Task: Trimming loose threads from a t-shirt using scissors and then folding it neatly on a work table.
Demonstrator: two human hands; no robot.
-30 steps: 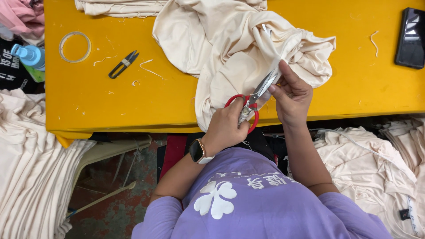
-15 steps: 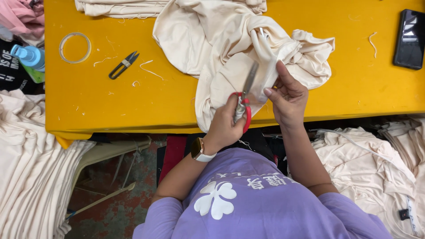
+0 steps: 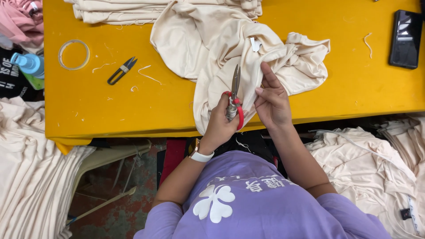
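Note:
My left hand [image 3: 220,126], with a white watch on the wrist, grips red-handled scissors [image 3: 234,94]. Their blades are shut and point straight away from me, over a crumpled cream garment [image 3: 208,48]. This garment lies on the yellow table [image 3: 110,110] and hangs over its near edge. My right hand [image 3: 272,101] pinches a fold of the cream garment just right of the blades. A small white label [image 3: 255,44] shows on the cloth above my fingers.
On the table lie black thread snips [image 3: 121,71], a ring of tape [image 3: 74,54], a black phone [image 3: 405,39] at far right and folded cream garments [image 3: 133,11] at the back. Cream garment piles sit low at left [image 3: 26,168] and right [image 3: 376,168]. A blue-capped bottle [image 3: 26,64] stands at left.
The scissors have swung from pointing up-right to pointing straight away from me. My right hand has shifted its grip on the fabric and the garment has bunched slightly.

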